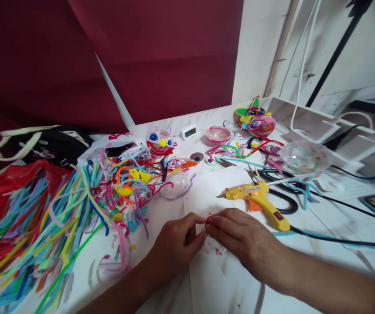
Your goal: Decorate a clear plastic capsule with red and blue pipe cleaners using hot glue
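Observation:
My left hand (181, 235) is closed, with thumb and forefinger pinched at a small red piece of pipe cleaner (209, 219). My right hand (240, 231) meets it from the other side, its fingers pressed together on the same piece. Below the fingertips lies a clear plastic shell (216, 246) with red bits on it, partly covered by both hands. It rests on a white sheet of paper (220, 283). Just beyond my right hand, a yellow hot glue gun (266, 205) lies on its side, its nozzle pointing left.
Many loose pipe cleaners (73, 218) spread over the left side. Black-handled scissors (282, 198) lie behind the glue gun, whose cord runs right. Decorated clear balls (159, 141), a clear bowl (305, 156) and a small digital clock (188, 131) stand at the back.

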